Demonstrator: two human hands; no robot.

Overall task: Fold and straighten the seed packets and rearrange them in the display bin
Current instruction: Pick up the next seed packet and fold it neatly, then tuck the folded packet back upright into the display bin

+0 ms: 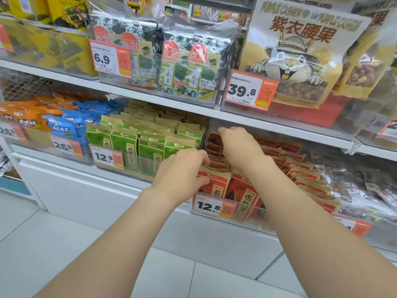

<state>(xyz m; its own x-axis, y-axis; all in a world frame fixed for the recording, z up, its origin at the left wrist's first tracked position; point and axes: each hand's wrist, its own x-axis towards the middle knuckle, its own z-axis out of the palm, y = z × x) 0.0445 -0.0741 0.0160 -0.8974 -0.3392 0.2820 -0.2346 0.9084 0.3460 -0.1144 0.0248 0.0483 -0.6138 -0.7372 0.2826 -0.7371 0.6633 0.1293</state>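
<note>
Red seed packets (pixel 242 190) with brown paper tops stand in rows in a clear display bin (pixel 249 218) on the lower shelf. My left hand (pixel 182 168) grips the folded top of the front-left red packet (pixel 212 181), thumb in front and fingers curled behind. My right hand (pixel 238 145) reaches deeper into the same bin, fingers bent down onto the tops of the packets in the rows behind; what the fingertips hold is hidden. More red packets (pixel 300 168) lean loosely to the right.
Green seed packets (pixel 150 143) fill the neighbouring bin on the left, with blue and orange bags (pixel 62 125) beyond. The shelf above (pixel 257 121) hangs low over the bins, carrying seaweed packs (pixel 189 67) and a cashew bag (pixel 300 61). Price tag 12.8 (pixel 212 206) fronts the red bin.
</note>
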